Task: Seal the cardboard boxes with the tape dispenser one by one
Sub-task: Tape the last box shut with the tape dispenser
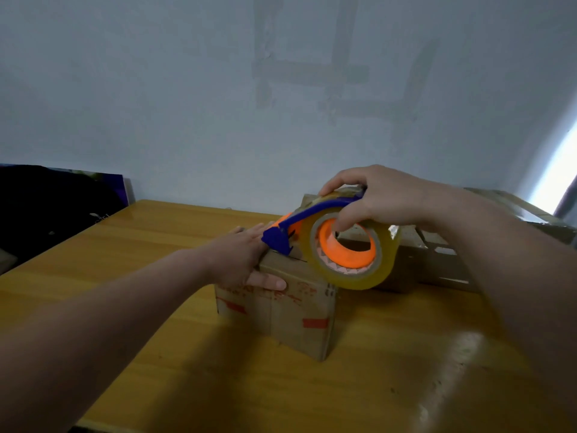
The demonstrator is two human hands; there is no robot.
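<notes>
Holds right grip (384, 198) clamped round tape dispenser (326, 245), blade end at top of cardboard box (281, 314) just below; presses left grip (240, 257) flat on box top, leftward, on table (140, 245).

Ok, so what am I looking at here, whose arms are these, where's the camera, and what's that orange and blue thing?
No machine here: one picture, from a camera worn on a person's head, looking down at their own bare arms. The left hand presses flat on a small cardboard box on a yellow table. The right hand grips a blue and orange tape dispenser loaded with clear tape, its blue front end at the box's top. More boxes lie behind it.
</notes>
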